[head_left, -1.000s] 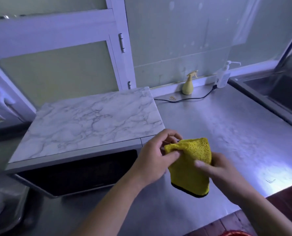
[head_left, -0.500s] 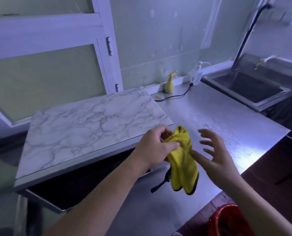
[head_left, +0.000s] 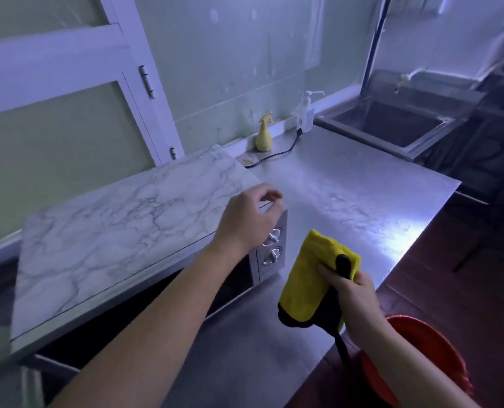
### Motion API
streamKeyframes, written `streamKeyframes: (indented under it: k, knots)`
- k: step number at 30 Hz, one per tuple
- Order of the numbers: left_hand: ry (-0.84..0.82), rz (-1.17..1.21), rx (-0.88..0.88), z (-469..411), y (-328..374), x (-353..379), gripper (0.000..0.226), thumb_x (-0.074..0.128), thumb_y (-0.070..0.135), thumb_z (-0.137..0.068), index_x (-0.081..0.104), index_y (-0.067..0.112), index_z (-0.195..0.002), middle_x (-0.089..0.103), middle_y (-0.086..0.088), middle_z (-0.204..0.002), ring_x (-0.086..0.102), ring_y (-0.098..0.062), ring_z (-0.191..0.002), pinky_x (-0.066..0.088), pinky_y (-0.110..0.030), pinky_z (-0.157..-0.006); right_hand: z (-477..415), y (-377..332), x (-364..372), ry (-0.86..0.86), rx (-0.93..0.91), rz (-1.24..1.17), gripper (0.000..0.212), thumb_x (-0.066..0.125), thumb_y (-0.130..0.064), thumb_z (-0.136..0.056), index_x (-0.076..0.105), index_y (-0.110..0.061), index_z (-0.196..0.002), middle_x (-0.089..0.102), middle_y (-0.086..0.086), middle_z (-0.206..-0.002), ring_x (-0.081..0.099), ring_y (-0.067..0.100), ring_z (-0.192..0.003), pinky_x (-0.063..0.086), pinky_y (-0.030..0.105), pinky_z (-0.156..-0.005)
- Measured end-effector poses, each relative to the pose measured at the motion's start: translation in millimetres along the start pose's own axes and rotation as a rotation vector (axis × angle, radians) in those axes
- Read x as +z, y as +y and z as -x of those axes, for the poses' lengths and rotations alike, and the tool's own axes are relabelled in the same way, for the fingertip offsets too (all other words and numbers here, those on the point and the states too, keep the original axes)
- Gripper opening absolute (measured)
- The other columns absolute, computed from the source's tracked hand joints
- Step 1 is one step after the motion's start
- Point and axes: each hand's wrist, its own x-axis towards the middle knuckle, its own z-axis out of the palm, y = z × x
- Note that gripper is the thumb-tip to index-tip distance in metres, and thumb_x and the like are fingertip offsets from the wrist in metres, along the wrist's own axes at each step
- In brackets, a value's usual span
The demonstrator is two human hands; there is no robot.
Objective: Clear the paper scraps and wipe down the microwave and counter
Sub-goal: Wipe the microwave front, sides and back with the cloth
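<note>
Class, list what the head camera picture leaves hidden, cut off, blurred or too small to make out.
Head view:
- Left hand fingertips: motion-blurred over the microwave corner; grip unclear.
- Red bucket: cut by bottom edge, behind right arm.
- Small tan item beside the cord: too small to identify.

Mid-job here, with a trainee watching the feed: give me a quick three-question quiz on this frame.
1. Fill in: the microwave front shows ___ knobs.
2. True or false: the right hand grips the yellow cloth.
3. The yellow spray bottle stands: A on the microwave; B on the counter by the wall; C in the right hand.
Key: 1 two; 2 true; 3 B.
</note>
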Motion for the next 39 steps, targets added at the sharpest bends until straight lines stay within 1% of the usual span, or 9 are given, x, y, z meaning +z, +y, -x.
streamKeyframes:
  k: [4,7,10,13,16,20,24,31,39]
  knots:
    - [-0.146,-0.564,-0.095,-48,-42,-7,0.055,0.043,0.049,-0.099,0.039,0.026,-0.149,0.036,-0.005,-0.157,0.027,-0.027,-0.145,0.018,-0.036,-0.119,-20,-4,-8,0.025,-0.043,0.02,0.011,0.072,-0.01,-0.088,0.075,-0.016,-0.098,0.077,-0.001,-0.078,0.075,0.024,-0.08,0.063,0.045,-0.064]
    - [-0.238,-0.724,-0.215,-63,-70,-2,0.056,0.026,0.056,-0.1,0.021,0.039,-0.153,0.011,0.0,-0.166,0.007,-0.026,-0.151,0.005,-0.045,-0.121,-41,-18,2,-0.023,-0.215,0.105,0.015,0.076,-0.027,-0.079,0.076,-0.04,-0.085,0.075,-0.012,-0.078,0.073,0.021,-0.091,0.059,0.047,-0.074]
    - [-0.194,-0.763,-0.279,-62,-85,8,0.051,0.025,0.054,-0.101,0.024,0.044,-0.151,0.014,0.001,-0.165,0.01,-0.025,-0.151,0.005,-0.047,-0.121,-62,-30,18,-0.121,-0.462,0.212,0.039,0.064,-0.039,-0.07,0.069,-0.051,-0.106,0.072,-0.015,-0.096,0.068,0.01,-0.095,0.054,0.033,-0.08]
    - [-0.151,-0.788,-0.261,-62,-89,12,0.049,0.028,0.052,-0.1,0.027,0.048,-0.149,0.018,0.002,-0.164,0.013,-0.024,-0.15,0.006,-0.047,-0.12,-88,-18,43,-0.097,-0.764,0.384,0.057,0.064,-0.006,-0.072,0.069,-0.03,-0.124,0.065,-0.003,-0.112,0.063,0.018,-0.101,0.051,0.036,-0.084]
    - [-0.115,-0.809,-0.244,-62,-91,12,0.048,0.031,0.051,-0.101,0.029,0.049,-0.148,0.021,0.004,-0.163,0.015,-0.022,-0.149,0.009,-0.046,-0.12,-104,6,64,0.037,-1.003,0.502,0.052,0.071,0.004,-0.075,0.07,-0.013,-0.124,0.066,0.012,-0.112,0.063,0.032,-0.096,0.049,0.037,-0.084]
    - [-0.09,-0.835,-0.219,-62,-90,15,0.053,0.026,0.055,-0.096,0.031,0.046,-0.148,0.024,0.004,-0.162,0.018,-0.022,-0.148,0.012,-0.047,-0.119,-121,36,78,0.194,-1.196,0.456,0.035,0.065,-0.009,-0.091,0.068,-0.016,-0.126,0.06,0.011,-0.115,0.057,0.031,-0.096,0.048,0.038,-0.089]
    - [-0.054,-0.818,-0.223,-61,-90,16,0.053,0.028,0.054,-0.094,0.035,0.047,-0.146,0.028,0.004,-0.161,0.02,-0.022,-0.147,0.013,-0.045,-0.118,-124,59,83,0.231,-1.158,0.414,0.03,0.058,-0.017,-0.1,0.062,-0.021,-0.13,0.052,0.007,-0.119,0.054,0.033,-0.096,0.047,0.038,-0.09]
    - [-0.05,-0.836,-0.231,-62,-90,18,0.055,0.025,0.055,-0.092,0.032,0.047,-0.146,0.027,0.004,-0.161,0.02,-0.021,-0.147,0.012,-0.044,-0.119,-129,125,62,0.177,-1.022,0.437,0.03,0.064,-0.001,-0.089,0.07,-0.008,-0.118,0.059,0.011,-0.116,0.064,0.042,-0.087,0.054,0.045,-0.079]
    - [-0.03,-0.826,-0.24,-64,-92,18,0.053,0.027,0.055,-0.09,0.036,0.05,-0.142,0.031,0.007,-0.158,0.024,-0.02,-0.145,0.015,-0.044,-0.118,-128,153,48,0.043,-0.36,0.549,0.053,0.066,0.014,-0.064,0.073,-0.002,-0.113,0.065,0.017,-0.105,0.062,0.04,-0.095,0.05,0.04,-0.081]
